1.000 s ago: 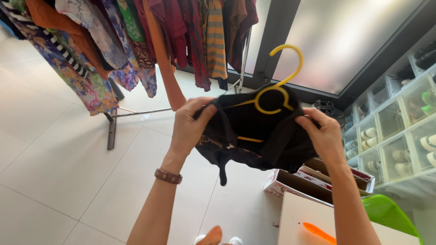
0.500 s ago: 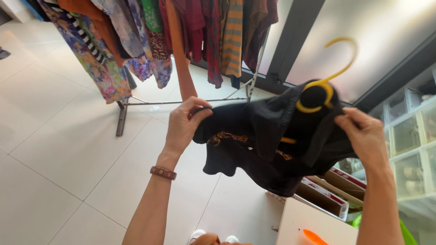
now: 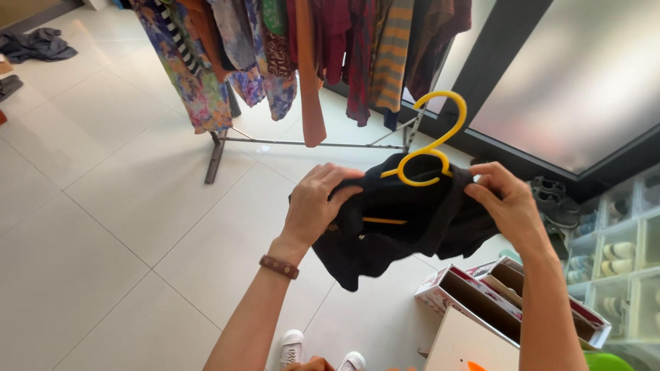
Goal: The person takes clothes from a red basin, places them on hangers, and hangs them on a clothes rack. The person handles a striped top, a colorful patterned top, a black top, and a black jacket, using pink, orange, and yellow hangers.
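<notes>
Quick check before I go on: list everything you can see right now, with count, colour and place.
garment: one, black, held up at centre between both hands
hanger: one, yellow, inside the garment, hook sticking up
clothes rack: one, metal, top of view, hung with many multicoloured garments
open boxes: two, white and red, on the floor lower right
clear shoe bins: several, stacked at right edge
dark clothes pile: one, grey, floor top left
left hand: gripping the garment's left edge, brown wristband
right hand: gripping its right edge

black garment point(image 3: 405, 227) bunched on a yellow hanger point(image 3: 430, 148), hook up, held above the floor.
</notes>
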